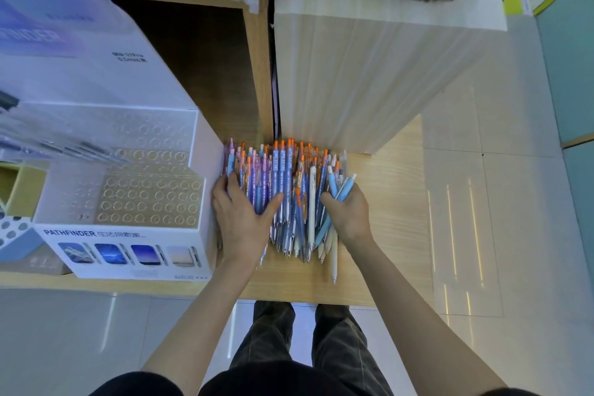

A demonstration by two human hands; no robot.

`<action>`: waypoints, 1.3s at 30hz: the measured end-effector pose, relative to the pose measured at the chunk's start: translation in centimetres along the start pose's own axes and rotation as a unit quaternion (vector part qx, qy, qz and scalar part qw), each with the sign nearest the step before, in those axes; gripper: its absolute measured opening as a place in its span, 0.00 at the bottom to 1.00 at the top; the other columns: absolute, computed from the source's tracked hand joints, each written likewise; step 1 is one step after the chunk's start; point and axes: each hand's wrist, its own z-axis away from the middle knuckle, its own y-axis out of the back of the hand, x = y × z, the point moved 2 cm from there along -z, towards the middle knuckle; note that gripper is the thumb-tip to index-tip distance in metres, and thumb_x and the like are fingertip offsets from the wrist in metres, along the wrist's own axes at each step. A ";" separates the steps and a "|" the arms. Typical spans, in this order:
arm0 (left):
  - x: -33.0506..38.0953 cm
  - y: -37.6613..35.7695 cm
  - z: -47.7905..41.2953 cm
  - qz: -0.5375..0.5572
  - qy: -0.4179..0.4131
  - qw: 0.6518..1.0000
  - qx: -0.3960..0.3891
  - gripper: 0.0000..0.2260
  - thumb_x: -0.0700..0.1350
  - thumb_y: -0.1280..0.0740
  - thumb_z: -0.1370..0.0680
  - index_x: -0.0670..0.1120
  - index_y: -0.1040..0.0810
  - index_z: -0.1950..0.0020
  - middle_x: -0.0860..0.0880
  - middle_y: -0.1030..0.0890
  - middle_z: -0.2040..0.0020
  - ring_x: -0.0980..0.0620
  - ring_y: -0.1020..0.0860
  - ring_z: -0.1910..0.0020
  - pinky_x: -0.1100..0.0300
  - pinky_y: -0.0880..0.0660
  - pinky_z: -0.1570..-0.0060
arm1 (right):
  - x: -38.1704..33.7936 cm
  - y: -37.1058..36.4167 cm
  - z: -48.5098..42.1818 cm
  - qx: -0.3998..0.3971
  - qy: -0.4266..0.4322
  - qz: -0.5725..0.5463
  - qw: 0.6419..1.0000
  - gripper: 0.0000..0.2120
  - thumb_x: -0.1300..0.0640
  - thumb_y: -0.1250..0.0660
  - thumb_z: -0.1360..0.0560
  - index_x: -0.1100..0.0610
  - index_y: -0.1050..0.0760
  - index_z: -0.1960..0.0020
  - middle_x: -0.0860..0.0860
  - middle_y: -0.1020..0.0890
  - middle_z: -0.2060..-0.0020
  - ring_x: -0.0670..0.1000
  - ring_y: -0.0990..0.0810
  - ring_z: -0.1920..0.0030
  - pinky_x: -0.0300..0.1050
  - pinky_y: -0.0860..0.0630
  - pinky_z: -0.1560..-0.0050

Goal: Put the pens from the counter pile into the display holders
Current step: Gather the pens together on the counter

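The pile of pens (289, 190) lies on the wooden counter (395, 202), toward its near edge, just beside the white display holder (151, 199) with its rows of round holes. The person's left hand (241, 219) rests flat on the left part of the pile, fingers spread and thumb out across the barrels. The right hand (348, 215) is curled round a few light-blue pens (340, 186) at the pile's right side, their tops fanning out above the fist.

The display box (122, 254) hemmed the pen pile (289, 177) leftward, a cabinet (353, 74) behind; the bench (395, 209) lay bare toward its right edge.
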 end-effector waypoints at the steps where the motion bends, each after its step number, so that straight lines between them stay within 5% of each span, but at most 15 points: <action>1: -0.1 0.1 0.1 0.000 -0.005 1.000 0.001 0.39 0.57 0.30 0.27 0.38 0.42 0.25 0.39 0.40 0.28 0.42 0.41 0.27 0.48 0.40 0.29 | 0.1 0.0 0.1 0.003 -0.005 -0.014 1.000 0.10 0.62 0.33 0.27 0.53 0.33 0.62 0.49 0.31 0.71 0.45 0.33 0.73 0.30 0.35 0.77; 4: -0.3 0.6 0.5 -0.013 -0.030 0.999 0.008 0.39 0.62 0.35 0.27 0.41 0.42 0.25 0.41 0.41 0.27 0.44 0.41 0.27 0.47 0.38 0.29 | 0.8 0.8 0.1 0.012 -0.031 -0.065 0.997 0.12 0.63 0.34 0.26 0.57 0.34 0.65 0.49 0.32 0.73 0.47 0.33 0.73 0.33 0.33 0.76; 8: 0.3 1.0 0.9 -0.027 -0.039 0.999 0.024 0.44 0.68 0.39 0.32 0.42 0.41 0.25 0.41 0.39 0.28 0.44 0.39 0.29 0.45 0.32 0.33 | 1.3 3.0 -0.1 0.011 -0.041 -0.174 0.984 0.06 0.67 0.37 0.25 0.64 0.25 0.61 0.54 0.19 0.70 0.50 0.20 0.69 0.39 0.22 0.68; 14: 3.0 -0.3 1.2 -0.036 -0.067 0.997 0.014 0.44 0.71 0.36 0.35 0.41 0.35 0.30 0.40 0.33 0.35 0.43 0.32 0.36 0.50 0.31 0.37 | 2.0 4.0 0.1 0.002 -0.030 -0.158 0.987 0.09 0.62 0.31 0.25 0.61 0.26 0.64 0.50 0.25 0.76 0.45 0.26 0.76 0.37 0.26 0.73; 18: 3.9 -2.6 1.2 -0.134 -0.053 0.989 -0.019 0.44 0.65 0.29 0.32 0.40 0.39 0.28 0.41 0.35 0.35 0.44 0.34 0.36 0.53 0.33 0.38 | 2.0 3.6 0.7 -0.023 -0.050 -0.176 0.983 0.09 0.63 0.29 0.26 0.61 0.25 0.64 0.52 0.21 0.74 0.49 0.21 0.74 0.41 0.23 0.71; 21: 3.9 -3.0 0.7 -0.119 -0.027 0.992 0.012 0.34 0.59 0.30 0.27 0.38 0.35 0.32 0.40 0.32 0.39 0.43 0.31 0.41 0.53 0.30 0.46 | 2.1 3.7 1.1 -0.035 -0.065 -0.211 0.975 0.05 0.62 0.30 0.26 0.60 0.24 0.60 0.53 0.18 0.70 0.54 0.16 0.68 0.42 0.21 0.68; 24: 4.1 -3.2 0.1 -0.121 -0.011 0.991 0.049 0.27 0.59 0.34 0.24 0.38 0.31 0.38 0.40 0.28 0.43 0.43 0.29 0.44 0.51 0.30 0.49 | 2.3 3.8 1.3 -0.046 -0.059 -0.224 0.972 0.07 0.61 0.30 0.25 0.61 0.24 0.61 0.55 0.19 0.70 0.54 0.18 0.69 0.44 0.21 0.67; 31: 5.0 -4.0 -1.3 -0.172 0.031 0.983 0.061 0.28 0.61 0.36 0.25 0.37 0.27 0.41 0.39 0.27 0.44 0.40 0.29 0.44 0.48 0.33 0.45 | 2.5 2.7 1.3 -0.052 -0.082 -0.225 0.969 0.09 0.62 0.31 0.25 0.62 0.24 0.63 0.55 0.21 0.74 0.53 0.22 0.73 0.46 0.22 0.69; 39: 5.6 -3.6 -1.6 -0.123 -0.013 0.991 0.046 0.18 0.51 0.39 0.21 0.35 0.22 0.52 0.38 0.23 0.49 0.40 0.27 0.48 0.46 0.31 0.48 | 2.5 2.9 0.8 -0.087 -0.074 -0.208 0.971 0.08 0.62 0.31 0.25 0.62 0.26 0.62 0.54 0.23 0.74 0.50 0.25 0.75 0.44 0.24 0.71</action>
